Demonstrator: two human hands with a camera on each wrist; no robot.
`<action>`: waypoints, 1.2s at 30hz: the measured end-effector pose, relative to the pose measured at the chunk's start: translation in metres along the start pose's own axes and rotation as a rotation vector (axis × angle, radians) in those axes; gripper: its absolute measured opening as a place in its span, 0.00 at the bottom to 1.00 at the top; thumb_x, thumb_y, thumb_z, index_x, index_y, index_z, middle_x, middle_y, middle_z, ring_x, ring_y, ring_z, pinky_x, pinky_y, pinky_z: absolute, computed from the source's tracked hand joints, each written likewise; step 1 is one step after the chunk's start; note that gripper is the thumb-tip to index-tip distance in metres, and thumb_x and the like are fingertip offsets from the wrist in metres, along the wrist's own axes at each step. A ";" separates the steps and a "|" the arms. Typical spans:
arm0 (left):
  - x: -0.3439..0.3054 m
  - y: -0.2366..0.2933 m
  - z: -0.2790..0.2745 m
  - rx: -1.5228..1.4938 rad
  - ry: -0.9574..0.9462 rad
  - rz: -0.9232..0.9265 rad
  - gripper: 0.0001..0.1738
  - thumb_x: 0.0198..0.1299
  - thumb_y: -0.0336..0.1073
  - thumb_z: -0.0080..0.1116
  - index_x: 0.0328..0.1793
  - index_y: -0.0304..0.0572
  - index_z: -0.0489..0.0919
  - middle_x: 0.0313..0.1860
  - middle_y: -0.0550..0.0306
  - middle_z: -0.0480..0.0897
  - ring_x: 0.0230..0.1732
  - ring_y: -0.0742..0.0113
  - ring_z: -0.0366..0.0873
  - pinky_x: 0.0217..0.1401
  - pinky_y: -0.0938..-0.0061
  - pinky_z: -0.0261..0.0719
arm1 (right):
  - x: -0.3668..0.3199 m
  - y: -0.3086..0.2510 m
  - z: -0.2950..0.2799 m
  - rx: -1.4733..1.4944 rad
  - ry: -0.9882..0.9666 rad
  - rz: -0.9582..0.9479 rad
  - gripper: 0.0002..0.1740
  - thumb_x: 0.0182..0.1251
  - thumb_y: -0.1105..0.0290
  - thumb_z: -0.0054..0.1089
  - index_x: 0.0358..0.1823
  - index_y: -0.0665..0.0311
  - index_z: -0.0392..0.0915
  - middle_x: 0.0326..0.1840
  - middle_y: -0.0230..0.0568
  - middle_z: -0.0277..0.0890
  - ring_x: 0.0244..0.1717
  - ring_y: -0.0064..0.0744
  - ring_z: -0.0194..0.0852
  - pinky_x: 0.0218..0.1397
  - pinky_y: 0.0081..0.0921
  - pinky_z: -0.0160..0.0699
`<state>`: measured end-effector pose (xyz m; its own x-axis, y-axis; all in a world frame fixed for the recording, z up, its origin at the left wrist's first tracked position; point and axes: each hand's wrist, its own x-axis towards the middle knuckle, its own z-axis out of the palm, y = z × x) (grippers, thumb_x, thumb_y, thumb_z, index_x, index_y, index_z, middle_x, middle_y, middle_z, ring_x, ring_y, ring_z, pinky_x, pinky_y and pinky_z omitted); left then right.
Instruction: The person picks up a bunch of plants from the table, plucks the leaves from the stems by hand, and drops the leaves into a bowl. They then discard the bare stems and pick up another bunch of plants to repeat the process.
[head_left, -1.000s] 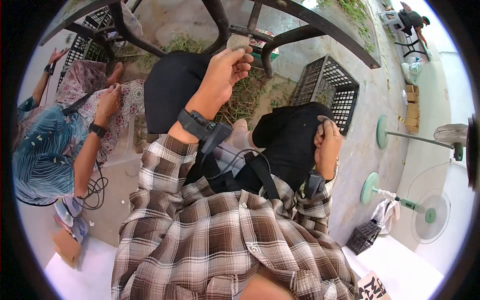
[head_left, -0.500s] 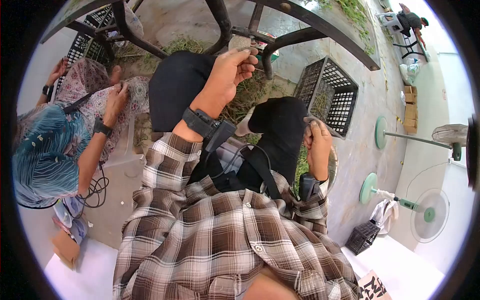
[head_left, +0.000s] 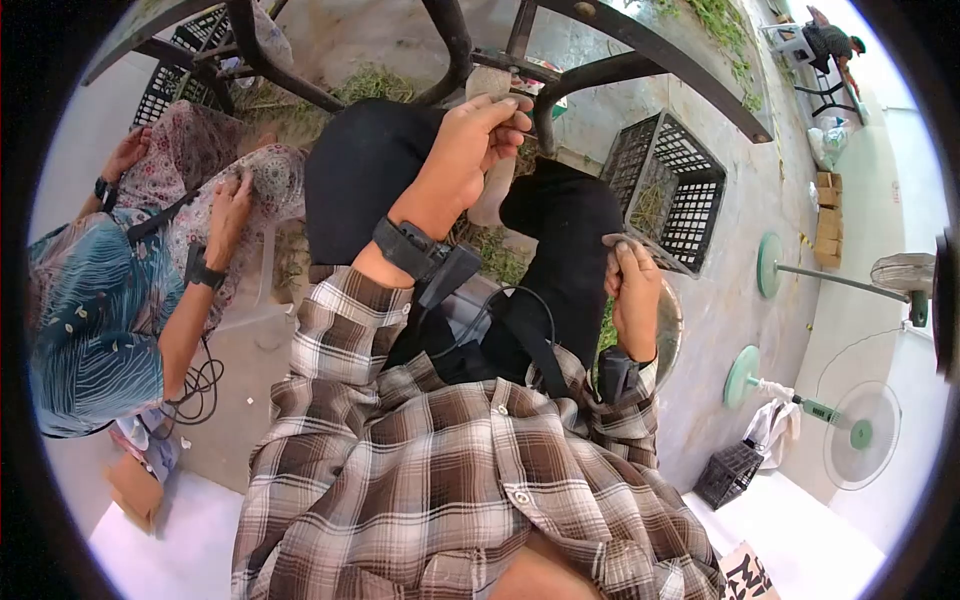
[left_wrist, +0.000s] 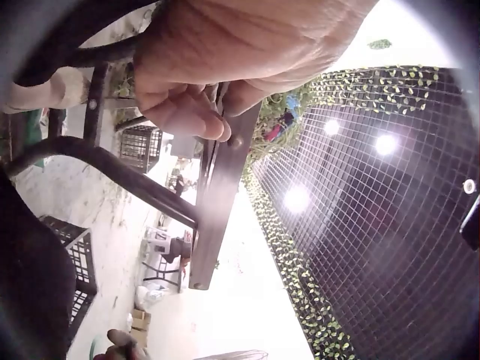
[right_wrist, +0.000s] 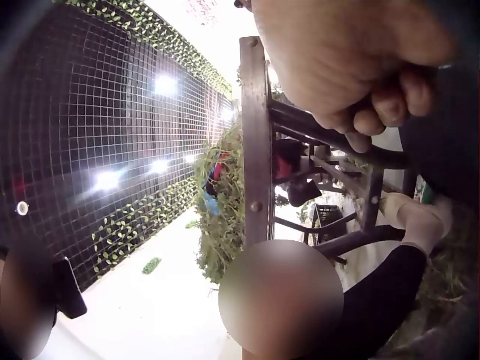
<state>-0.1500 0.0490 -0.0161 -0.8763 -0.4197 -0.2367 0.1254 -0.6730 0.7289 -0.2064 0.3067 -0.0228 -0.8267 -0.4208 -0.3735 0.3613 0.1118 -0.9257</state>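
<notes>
My left hand [head_left: 478, 148] is raised in front of my left knee, just below the table frame [head_left: 640, 58]. Its fingers curl and the thumb lies against the index finger; no held thing shows there. Behind its fingertips, a socked foot [head_left: 488, 82] overlaps the crossbar under the table. Beside my right thigh hovers my right hand [head_left: 636, 295], thumb pressed to bent fingers. Bent fingers [right_wrist: 390, 105] show in the right wrist view too, with nothing visible between them. A round basin [head_left: 670, 335] with greenery stands partly hidden beneath the right forearm.
A black plastic crate [head_left: 665, 190] stands ahead on the right, a few stems inside. Cut greenery [head_left: 375, 82] litters the floor under the table. Another person [head_left: 120, 290] sits close on my left. Green-based fans [head_left: 742, 375] stand to the right.
My right hand has shifted inward to the left, and my right knee has swung left, uncovering the basin. The left hand has moved slightly right. The neighbour's far hand has lowered.
</notes>
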 end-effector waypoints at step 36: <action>-0.001 0.025 0.044 0.532 0.009 0.003 0.15 0.65 0.37 0.46 0.48 0.31 0.74 0.29 0.63 0.73 0.29 0.77 0.68 0.34 0.82 0.67 | 0.075 0.078 -0.114 0.508 0.170 0.085 0.07 0.66 0.70 0.48 0.38 0.66 0.71 0.24 0.29 0.64 0.19 0.16 0.56 0.18 0.16 0.52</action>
<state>-0.1661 0.0596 0.0303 -0.8721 -0.4277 -0.2377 -0.1273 -0.2706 0.9542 -0.2890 0.3871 -0.1300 -0.8285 -0.2731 -0.4889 0.5579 -0.3279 -0.7624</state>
